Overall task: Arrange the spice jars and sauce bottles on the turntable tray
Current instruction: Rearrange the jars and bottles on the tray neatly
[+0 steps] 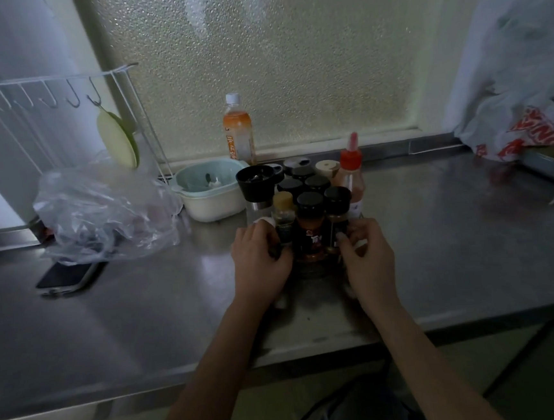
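Several black-lidded spice jars (309, 203) stand packed together on a dark turntable tray (314, 271) in the middle of the steel counter. A red-capped sauce bottle (351, 173) stands at the right of the cluster, and a black grinder (256, 186) at its left. A jar of red spice (311, 230) is at the front. My left hand (259, 261) grips the tray's left front side, against a small tan-lidded bottle (284, 216). My right hand (366, 255) grips the right front side, fingers against a brown jar (338, 218). Most of the tray is hidden.
A pale bowl (210, 192) sits left of the cluster, with an orange drink bottle (237, 129) behind it. A crumpled clear plastic bag (101, 208) and a phone (67, 276) lie at the left. A white hook rack (58, 95) stands at the back left. Bags (528, 114) sit at the right.
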A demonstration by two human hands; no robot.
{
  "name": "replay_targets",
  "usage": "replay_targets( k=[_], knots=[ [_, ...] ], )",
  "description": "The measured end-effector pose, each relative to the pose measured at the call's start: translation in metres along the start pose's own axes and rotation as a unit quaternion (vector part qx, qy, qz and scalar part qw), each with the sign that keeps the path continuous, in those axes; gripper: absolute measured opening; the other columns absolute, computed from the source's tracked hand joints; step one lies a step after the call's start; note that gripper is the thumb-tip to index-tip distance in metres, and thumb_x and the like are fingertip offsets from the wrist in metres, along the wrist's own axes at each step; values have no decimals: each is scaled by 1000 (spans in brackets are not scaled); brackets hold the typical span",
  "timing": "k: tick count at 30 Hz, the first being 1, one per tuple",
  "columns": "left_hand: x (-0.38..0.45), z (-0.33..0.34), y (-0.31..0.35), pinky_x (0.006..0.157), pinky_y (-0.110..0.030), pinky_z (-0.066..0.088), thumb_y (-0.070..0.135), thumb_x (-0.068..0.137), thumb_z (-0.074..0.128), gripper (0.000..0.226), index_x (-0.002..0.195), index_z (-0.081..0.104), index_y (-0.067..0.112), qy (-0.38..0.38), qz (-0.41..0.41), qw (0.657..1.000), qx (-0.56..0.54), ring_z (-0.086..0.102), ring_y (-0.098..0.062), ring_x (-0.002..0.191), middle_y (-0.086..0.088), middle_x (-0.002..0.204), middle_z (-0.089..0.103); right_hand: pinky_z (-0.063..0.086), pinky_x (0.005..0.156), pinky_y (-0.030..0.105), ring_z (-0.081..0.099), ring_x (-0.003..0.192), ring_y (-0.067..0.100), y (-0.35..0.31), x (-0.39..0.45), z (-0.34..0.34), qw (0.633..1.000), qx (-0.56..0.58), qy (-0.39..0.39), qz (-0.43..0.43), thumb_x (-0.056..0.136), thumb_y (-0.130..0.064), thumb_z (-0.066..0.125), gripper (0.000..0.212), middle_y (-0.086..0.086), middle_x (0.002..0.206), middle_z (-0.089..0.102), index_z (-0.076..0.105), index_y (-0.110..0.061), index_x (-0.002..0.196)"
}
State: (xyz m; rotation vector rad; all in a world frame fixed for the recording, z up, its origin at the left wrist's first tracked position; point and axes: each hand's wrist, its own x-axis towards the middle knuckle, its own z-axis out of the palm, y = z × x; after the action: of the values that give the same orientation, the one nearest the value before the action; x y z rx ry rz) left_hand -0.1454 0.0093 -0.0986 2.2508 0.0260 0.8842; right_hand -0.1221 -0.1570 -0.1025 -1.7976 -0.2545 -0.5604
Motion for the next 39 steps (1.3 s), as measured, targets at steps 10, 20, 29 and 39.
replay_targets(
  k=[10, 20, 29, 39],
  knots=[
    [-14, -7, -2, 70, -28, 38, 54, 72, 54, 31, 69, 53, 23, -122, 87, 987, 62, 44, -16, 84, 7, 81, 47, 41, 67, 23, 51, 79, 17, 14, -8, -3, 970, -160, -154, -95, 82, -36, 67, 23, 2, 86, 54, 52, -19, 77],
    [35, 29, -8, 71, -34, 37, 46, 77, 69, 35, 69, 50, 18, -154, 38, 984, 76, 46, -21, 83, 2, 81, 45, 35, 66, 31, 46, 79, 24, 30, 45, 11, 960, -202, -179, -70, 86, -23, 66, 24, 6, 88, 47, 46, -15, 77],
    [96, 75, -30, 72, -33, 35, 42, 80, 68, 32, 74, 51, 16, -145, 5, 986, 88, 47, -26, 89, -5, 90, 51, 32, 63, 32, 45, 75, 22, 61, 120, 40, 958, -211, -184, -67, 82, -21, 71, 21, 4, 85, 46, 54, -7, 79],
    [124, 85, -52, 76, -33, 33, 46, 81, 66, 32, 79, 52, 17, -131, 11, 985, 112, 46, -24, 92, -6, 94, 52, 22, 59, 26, 45, 74, 18, 77, 156, 66, 960, -180, -187, -101, 78, -21, 74, 24, 3, 84, 48, 51, -14, 76]
  ],
)
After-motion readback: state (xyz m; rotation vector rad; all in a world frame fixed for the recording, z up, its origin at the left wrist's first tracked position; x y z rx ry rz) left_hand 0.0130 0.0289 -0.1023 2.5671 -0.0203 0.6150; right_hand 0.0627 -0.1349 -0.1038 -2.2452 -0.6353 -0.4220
